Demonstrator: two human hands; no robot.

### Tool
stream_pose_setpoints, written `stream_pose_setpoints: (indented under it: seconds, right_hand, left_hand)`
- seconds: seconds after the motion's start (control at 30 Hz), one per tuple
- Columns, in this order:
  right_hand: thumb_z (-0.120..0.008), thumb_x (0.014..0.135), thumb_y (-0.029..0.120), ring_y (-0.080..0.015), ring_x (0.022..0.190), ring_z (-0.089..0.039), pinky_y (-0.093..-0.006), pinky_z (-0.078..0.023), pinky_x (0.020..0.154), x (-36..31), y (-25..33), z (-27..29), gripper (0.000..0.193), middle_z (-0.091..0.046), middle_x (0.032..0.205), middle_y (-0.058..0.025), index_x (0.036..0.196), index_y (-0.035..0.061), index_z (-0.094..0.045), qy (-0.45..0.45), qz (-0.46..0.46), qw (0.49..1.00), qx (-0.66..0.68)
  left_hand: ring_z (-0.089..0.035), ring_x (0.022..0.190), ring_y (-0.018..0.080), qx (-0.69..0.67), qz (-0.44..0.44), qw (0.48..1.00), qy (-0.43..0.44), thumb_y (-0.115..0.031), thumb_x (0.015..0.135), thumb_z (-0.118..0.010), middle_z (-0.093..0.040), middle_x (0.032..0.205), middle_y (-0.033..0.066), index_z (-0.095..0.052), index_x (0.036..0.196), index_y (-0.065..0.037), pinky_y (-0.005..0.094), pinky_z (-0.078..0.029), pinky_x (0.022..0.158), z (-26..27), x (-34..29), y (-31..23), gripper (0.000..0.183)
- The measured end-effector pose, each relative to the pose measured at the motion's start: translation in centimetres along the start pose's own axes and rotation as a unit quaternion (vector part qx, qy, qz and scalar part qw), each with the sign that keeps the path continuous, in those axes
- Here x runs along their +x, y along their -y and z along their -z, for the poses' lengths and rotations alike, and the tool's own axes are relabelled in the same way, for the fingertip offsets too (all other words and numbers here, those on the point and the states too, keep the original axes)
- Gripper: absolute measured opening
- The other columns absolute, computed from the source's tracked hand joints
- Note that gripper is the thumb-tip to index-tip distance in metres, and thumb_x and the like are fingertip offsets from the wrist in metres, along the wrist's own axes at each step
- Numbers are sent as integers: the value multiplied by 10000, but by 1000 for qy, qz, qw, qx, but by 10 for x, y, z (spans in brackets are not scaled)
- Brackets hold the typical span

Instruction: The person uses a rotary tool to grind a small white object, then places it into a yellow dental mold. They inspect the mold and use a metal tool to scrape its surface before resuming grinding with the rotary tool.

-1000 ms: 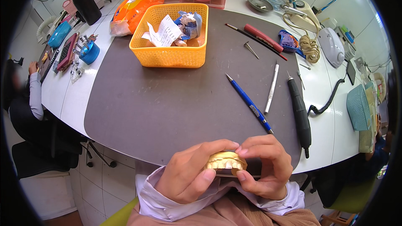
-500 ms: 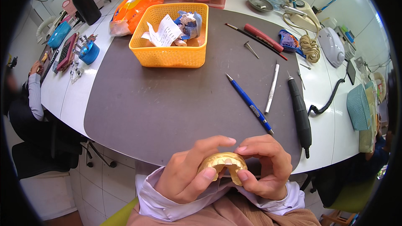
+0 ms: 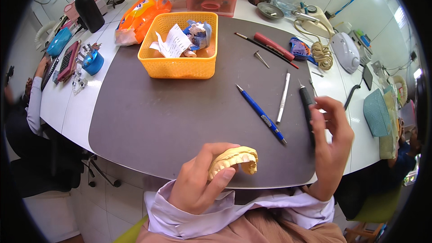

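Note:
A yellow plaster dental cast [image 3: 235,158], arch-shaped with a row of teeth and one paler tooth near its middle, is pinched at its left side by my left hand [image 3: 200,177]. That hand holds it just over the mat's near edge. Off to the right, my right hand [image 3: 332,139] is raised beside the black dental handpiece [image 3: 306,103], partly covering it. Its fingers are bent and apart, with nothing seen in them; whether they touch the handpiece I cannot tell. Left of the handpiece lie a white pen-like tool [image 3: 284,98] and a blue mechanical pencil [image 3: 261,114].
A yellow basket [image 3: 177,69] with paper and a blue-and-white piece stands on the grey mat [image 3: 148,117]. Behind the pencil lie a screw [image 3: 261,59], a thin brush [image 3: 252,40] and a red-handled tool [image 3: 273,45]. A blue impression tray [image 3: 300,48] sits near a coiled cord [image 3: 322,55]. A co-worker's arm [image 3: 35,101] shows far left.
My right hand has let go of the dental cast and moved right, up to the handpiece. The cast, now in my left hand alone, is slightly raised and turned.

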State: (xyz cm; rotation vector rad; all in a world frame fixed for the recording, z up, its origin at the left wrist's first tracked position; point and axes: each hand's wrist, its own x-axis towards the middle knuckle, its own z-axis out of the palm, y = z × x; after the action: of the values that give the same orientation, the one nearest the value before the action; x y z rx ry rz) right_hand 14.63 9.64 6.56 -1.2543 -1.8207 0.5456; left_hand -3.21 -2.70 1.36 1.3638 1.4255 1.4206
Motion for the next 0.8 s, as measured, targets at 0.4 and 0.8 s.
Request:
stream_pose_setpoints:
  seconds: [0.4,0.8]
  right_hand:
    - [-609,848,100,-400,811,-630,-456,-508,725,30,-30,-35,183,-626,828,-232,868,-53,-513,133,75,932,-330]
    - [-523,947,113,-159,627,-604,-298,-446,551,3,-10,-9,147,-553,695,-55,1065,28,-547,29,97,991,83]
  left_hand:
    - [-623,771,179,-120,5,991,55,-177,960,-444,-650,873,120,-550,1094,32,286,-487,713,8,-13,-1,271]
    - [-449,571,75,-146,36,985,-87,-363,937,-439,-587,791,87,-535,1072,29,212,-361,474,9,-74,-10,426]
